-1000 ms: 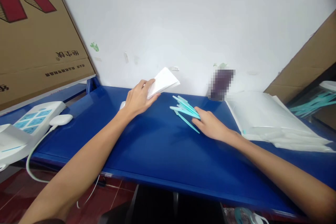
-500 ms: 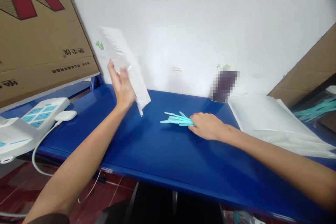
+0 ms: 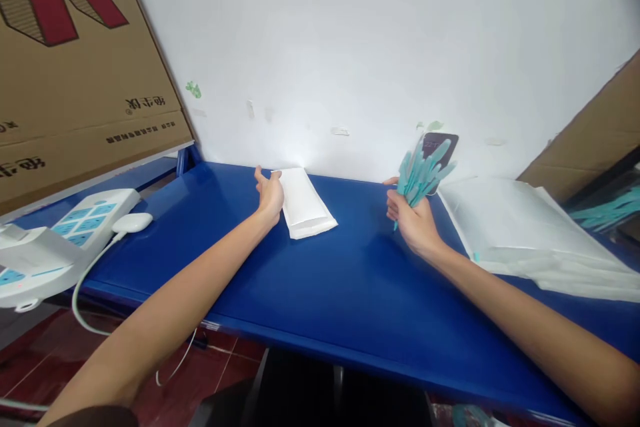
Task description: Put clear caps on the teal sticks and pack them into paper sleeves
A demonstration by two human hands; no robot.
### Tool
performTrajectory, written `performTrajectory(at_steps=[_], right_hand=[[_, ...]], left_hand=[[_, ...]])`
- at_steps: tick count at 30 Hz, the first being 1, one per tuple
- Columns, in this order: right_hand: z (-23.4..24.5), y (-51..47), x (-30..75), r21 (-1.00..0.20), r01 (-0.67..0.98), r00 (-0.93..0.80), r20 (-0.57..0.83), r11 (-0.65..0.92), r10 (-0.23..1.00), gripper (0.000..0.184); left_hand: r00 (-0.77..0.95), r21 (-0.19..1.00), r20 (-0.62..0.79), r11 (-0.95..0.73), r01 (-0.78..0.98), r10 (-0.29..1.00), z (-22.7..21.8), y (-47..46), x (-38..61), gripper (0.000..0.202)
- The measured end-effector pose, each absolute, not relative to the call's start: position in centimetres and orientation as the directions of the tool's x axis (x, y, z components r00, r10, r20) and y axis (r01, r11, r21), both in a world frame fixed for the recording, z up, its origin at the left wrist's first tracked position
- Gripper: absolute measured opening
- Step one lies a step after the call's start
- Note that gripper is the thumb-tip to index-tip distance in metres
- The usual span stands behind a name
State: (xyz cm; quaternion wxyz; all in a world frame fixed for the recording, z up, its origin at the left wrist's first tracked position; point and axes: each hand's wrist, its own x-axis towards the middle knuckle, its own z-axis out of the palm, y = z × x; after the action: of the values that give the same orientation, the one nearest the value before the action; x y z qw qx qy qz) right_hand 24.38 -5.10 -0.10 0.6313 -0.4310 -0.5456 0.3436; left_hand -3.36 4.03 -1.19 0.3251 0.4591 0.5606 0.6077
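Observation:
A narrow white padded envelope point(image 3: 305, 203) lies flat on the blue table point(image 3: 320, 287), near the wall. My left hand point(image 3: 270, 197) is at its left edge, fingers apart, seeming to touch it without gripping. My right hand point(image 3: 413, 217) is closed around a bunch of thin turquoise plastic sticks point(image 3: 423, 170), held up off the table with their ends fanned out. What kind of sticks they are is unclear. Behind them a dark phone point(image 3: 447, 145) leans on the wall, partly covered by the bunch.
A stack of white translucent bags point(image 3: 525, 227) lies at the right, with more turquoise sticks point(image 3: 610, 210) beyond it. On the left are a white power strip point(image 3: 85, 220) with a cable and a large cardboard box point(image 3: 90, 80). Another cardboard piece point(image 3: 585, 140) stands at the right.
The white envelope, raised in my left hand before, now lies on the table, and that hand has loosened. My right hand has lifted the sticks and turned them upright, moving right.

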Motion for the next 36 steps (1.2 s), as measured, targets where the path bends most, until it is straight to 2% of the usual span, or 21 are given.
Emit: performTrajectory(at_steps=[2, 3, 5, 7, 8, 9, 12, 15, 17, 20, 23, 24, 25, 28, 30, 31, 33, 36], right_hand=[[-0.4, -4.8, 24.6, -0.926, -0.015, 0.194, 0.368, 0.378, 0.909, 0.024], [-0.5, -4.8, 24.7, -0.926, -0.032, 0.201, 0.362, 0.375, 0.91, 0.031], [-0.5, -4.8, 24.8, -0.93, -0.043, 0.203, 0.35, 0.365, 0.914, 0.043], [-0.4, -4.9, 24.7, -0.94, -0.04, 0.192, 0.326, 0.339, 0.926, 0.049], [-0.3, -5.1, 24.5, -0.945, -0.043, 0.175, 0.311, 0.323, 0.934, 0.05], [-0.3, -5.3, 24.3, -0.95, -0.049, 0.149, 0.298, 0.308, 0.943, 0.05], [-0.6, -6.1, 23.5, -0.957, -0.049, 0.053, 0.283, 0.285, 0.958, 0.048], [-0.8, -7.0, 23.1, -0.959, -0.007, -0.01, 0.282, 0.282, 0.959, 0.045], [-0.8, -7.4, 23.2, -0.96, 0.018, -0.033, 0.279, 0.28, 0.96, 0.046], [-0.5, -7.6, 23.5, -0.958, 0.041, -0.037, 0.282, 0.283, 0.959, 0.049], [-0.1, -7.5, 23.7, -0.957, 0.034, -0.005, 0.288, 0.288, 0.958, 0.044], [-0.1, -7.4, 23.7, -0.958, 0.019, 0.004, 0.285, 0.285, 0.958, 0.045], [-0.1, -7.4, 23.6, -0.96, 0.001, 0.008, 0.282, 0.282, 0.959, 0.046], [-0.2, -7.4, 23.2, -0.962, -0.043, -0.009, 0.272, 0.271, 0.962, 0.047], [-0.3, -7.4, 23.2, -0.961, -0.036, -0.014, 0.275, 0.274, 0.961, 0.045], [-0.3, -7.4, 23.2, -0.96, -0.023, -0.01, 0.279, 0.279, 0.96, 0.045], [-0.1, -7.6, 23.3, -0.954, 0.019, 0.016, 0.298, 0.298, 0.954, 0.042], [0.3, -8.0, 23.4, -0.942, 0.102, 0.035, 0.326, 0.321, 0.945, 0.037]], left_hand=[[-0.389, 0.933, 0.305, -0.191, 0.304, 0.869, -1.0, 3.5, -3.5, 0.07], [-0.344, 0.869, 0.427, -0.275, 0.411, 0.836, -0.8, 3.2, -3.5, 0.07], [-0.099, 0.615, 0.713, -0.551, 0.564, 0.695, 0.0, 2.1, -2.9, 0.069], [0.168, 0.346, 0.852, -0.774, 0.531, 0.496, 1.2, 0.5, -1.5, 0.064], [0.262, 0.264, 0.871, -0.846, 0.464, 0.415, 2.1, -0.5, -0.3, 0.062], [0.323, 0.231, 0.871, -0.89, 0.394, 0.369, 3.1, -1.4, 1.1, 0.06], [0.441, 0.209, 0.853, -0.958, 0.198, 0.278, 6.5, -4.1, 6.2, 0.063], [0.554, 0.3, 0.768, -0.945, 0.133, 0.322, 9.2, -5.1, 10.7, 0.046], [0.658, 0.38, 0.633, -0.905, 0.193, 0.407, 10.0, -4.9, 12.4, 0.042], [0.742, 0.432, 0.377, -0.814, 0.389, 0.555, 10.4, -4.1, 12.9, 0.044], [0.823, 0.443, 0.128, -0.775, 0.452, 0.553, 10.9, -3.8, 12.3, 0.045], [0.843, 0.46, 0.105, -0.778, 0.429, 0.527, 11.1, -3.9, 12.1, 0.045], [0.851, 0.484, 0.139, -0.785, 0.387, 0.506, 11.5, -4.1, 12.0, 0.047], [0.757, 0.511, 0.457, -0.835, 0.205, 0.466, 12.4, -5.0, 12.2, 0.06], [0.687, 0.444, 0.609, -0.888, 0.118, 0.396, 12.7, -5.4, 12.6, 0.054], [0.691, 0.394, 0.63, -0.912, 0.109, 0.355, 12.8, -5.5, 12.8, 0.049], [0.769, 0.303, 0.558, -0.939, 0.162, 0.313, 12.6, -5.4, 13.2, 0.046], [0.872, 0.229, 0.25, -0.9, 0.37, 0.422, 12.0, -4.9, 13.5, 0.061]])
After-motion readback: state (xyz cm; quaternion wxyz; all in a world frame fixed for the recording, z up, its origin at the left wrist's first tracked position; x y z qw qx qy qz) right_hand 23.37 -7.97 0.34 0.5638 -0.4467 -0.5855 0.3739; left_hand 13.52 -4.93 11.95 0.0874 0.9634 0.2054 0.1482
